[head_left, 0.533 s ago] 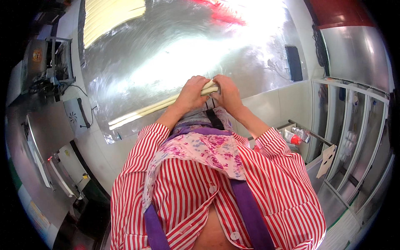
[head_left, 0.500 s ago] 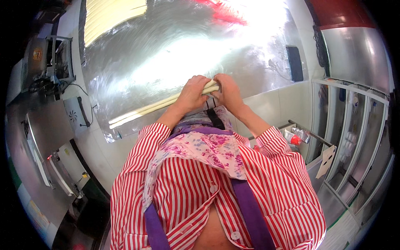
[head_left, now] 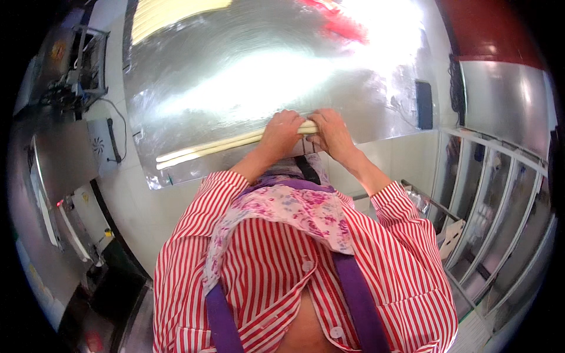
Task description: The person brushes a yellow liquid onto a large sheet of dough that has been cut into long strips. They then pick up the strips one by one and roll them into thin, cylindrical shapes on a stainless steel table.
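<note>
A broad, shiny sheet-metal worktable (head_left: pixel 247 65) fills the upper part of the view, glaring white where light strikes its middle, in a room with pale tiled walls and floor. Left of the worktable stand a wire rack of equipment (head_left: pixel 79 65) and a steel cabinet (head_left: pixel 56 170); right of it, a small dark rectangular panel (head_left: pixel 423 105) sits on the wall above a row of steel-framed glass doors (head_left: pixel 500 217). At the worktable's far left corner lies a pale yellow stack of flat sheets (head_left: pixel 170 15); a red object (head_left: pixel 332 17) shows blurred at its far edge. The person's red-and-white striped shirt (head_left: pixel 282 270), floral collar and purple straps block the table's near edge.

On the near part of the worktable lie long, thin, cream-coloured dough sticks (head_left: pixel 218 145), running leftward from the hands. The left hand (head_left: pixel 281 132) is curled down over the sticks' right end, fingers closed around them. The right hand (head_left: pixel 331 130) presses just beside it, fingers bent onto the same end; whether it fully grips cannot be told.
</note>
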Action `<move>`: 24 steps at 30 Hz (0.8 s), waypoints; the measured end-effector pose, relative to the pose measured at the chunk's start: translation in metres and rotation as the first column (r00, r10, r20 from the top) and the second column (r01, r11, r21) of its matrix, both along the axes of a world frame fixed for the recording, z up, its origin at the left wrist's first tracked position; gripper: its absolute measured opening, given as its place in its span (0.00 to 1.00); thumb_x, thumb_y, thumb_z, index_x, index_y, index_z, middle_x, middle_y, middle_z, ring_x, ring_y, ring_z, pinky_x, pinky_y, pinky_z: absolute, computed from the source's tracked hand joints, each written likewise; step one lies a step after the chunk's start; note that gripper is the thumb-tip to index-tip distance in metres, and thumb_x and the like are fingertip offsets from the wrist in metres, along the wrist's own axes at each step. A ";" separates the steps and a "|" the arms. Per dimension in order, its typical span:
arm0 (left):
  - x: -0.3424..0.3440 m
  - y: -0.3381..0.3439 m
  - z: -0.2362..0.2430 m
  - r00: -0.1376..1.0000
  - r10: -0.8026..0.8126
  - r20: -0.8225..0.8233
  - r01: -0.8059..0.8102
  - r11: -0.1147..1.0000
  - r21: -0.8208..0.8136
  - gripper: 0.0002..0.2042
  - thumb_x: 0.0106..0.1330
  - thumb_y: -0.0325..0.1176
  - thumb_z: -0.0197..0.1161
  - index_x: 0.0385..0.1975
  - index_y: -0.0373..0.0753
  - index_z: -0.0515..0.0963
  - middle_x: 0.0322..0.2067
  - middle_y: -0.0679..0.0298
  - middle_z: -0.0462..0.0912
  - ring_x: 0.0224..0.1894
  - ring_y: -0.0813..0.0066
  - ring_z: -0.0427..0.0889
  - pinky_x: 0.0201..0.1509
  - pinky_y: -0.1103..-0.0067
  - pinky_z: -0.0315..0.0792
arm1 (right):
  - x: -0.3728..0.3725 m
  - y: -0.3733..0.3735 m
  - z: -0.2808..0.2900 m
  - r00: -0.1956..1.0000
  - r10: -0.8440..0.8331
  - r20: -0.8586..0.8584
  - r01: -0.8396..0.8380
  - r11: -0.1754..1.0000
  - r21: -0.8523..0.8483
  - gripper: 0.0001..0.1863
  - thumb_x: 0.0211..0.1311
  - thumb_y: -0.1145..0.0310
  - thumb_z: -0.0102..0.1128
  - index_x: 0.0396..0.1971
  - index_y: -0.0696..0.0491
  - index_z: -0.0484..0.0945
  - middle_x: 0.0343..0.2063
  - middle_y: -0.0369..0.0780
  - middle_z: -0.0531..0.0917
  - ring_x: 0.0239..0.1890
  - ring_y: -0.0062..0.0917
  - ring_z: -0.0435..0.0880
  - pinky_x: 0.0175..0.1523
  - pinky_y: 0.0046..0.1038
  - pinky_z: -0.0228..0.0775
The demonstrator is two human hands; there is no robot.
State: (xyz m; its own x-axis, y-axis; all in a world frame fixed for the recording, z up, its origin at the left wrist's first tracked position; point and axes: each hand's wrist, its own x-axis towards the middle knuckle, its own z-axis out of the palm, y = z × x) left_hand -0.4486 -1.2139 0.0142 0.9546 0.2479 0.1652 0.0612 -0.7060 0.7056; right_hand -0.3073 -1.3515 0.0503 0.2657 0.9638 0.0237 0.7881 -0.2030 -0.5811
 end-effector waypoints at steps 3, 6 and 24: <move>-0.010 0.008 -0.009 0.992 -0.040 0.120 0.039 0.999 0.010 0.14 0.50 0.31 0.69 0.36 0.38 0.76 0.34 0.59 0.76 0.41 0.59 0.76 0.46 0.67 0.71 | -0.009 -0.006 -0.007 0.986 -0.062 -0.154 0.062 0.998 -0.008 0.16 0.50 0.73 0.69 0.40 0.56 0.77 0.40 0.45 0.79 0.44 0.45 0.76 0.48 0.41 0.69; -0.043 0.034 -0.002 0.989 -0.024 0.149 0.014 0.997 0.071 0.11 0.52 0.31 0.67 0.33 0.37 0.75 0.31 0.59 0.74 0.38 0.58 0.76 0.43 0.67 0.72 | -0.010 -0.002 -0.001 0.980 -0.053 -0.194 0.040 0.997 -0.069 0.18 0.49 0.74 0.70 0.42 0.56 0.77 0.42 0.46 0.79 0.46 0.45 0.77 0.49 0.40 0.69; -0.250 0.161 0.026 0.968 0.187 -0.168 -0.149 0.965 0.215 0.21 0.58 0.43 0.67 0.48 0.39 0.77 0.46 0.57 0.79 0.49 0.54 0.77 0.53 0.64 0.71 | -0.064 0.064 0.020 0.984 0.127 -0.124 -0.142 0.983 -0.120 0.23 0.47 0.76 0.70 0.48 0.57 0.79 0.43 0.46 0.79 0.48 0.42 0.76 0.53 0.38 0.69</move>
